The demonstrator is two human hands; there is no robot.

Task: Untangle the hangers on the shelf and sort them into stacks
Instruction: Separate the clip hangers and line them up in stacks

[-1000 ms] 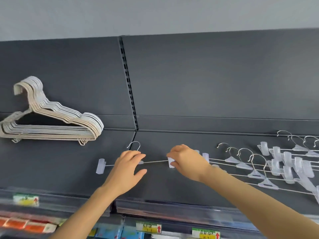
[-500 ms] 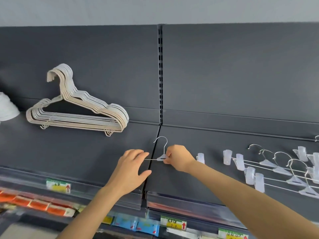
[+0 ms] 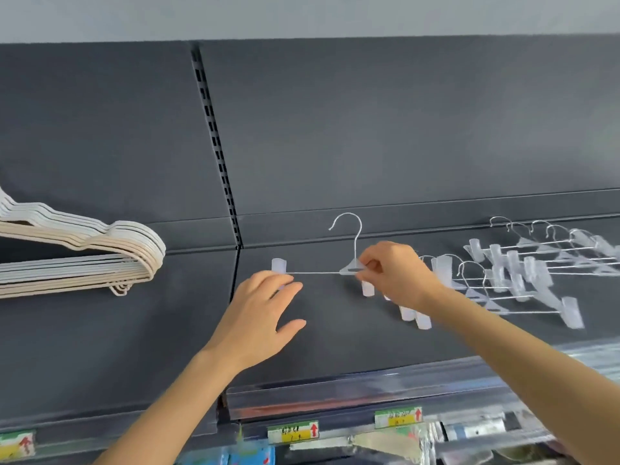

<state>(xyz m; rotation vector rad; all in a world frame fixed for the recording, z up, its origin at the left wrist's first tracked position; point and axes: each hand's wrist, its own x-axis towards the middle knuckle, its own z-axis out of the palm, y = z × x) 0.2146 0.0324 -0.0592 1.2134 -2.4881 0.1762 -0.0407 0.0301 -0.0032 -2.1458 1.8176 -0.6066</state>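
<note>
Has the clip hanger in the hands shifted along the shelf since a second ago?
Yes. The clip hanger now lies wholly right of the slotted upright, nearer the clip-hanger pile; earlier it straddled that upright's line.

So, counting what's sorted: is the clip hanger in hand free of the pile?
Seemingly free: the right hand pinches the clip hanger at its neck, left of the tangled pile.

Left of shelf: your stacked hangers
Centre: your clip hanger
Right: clip hanger pile lying on it
</note>
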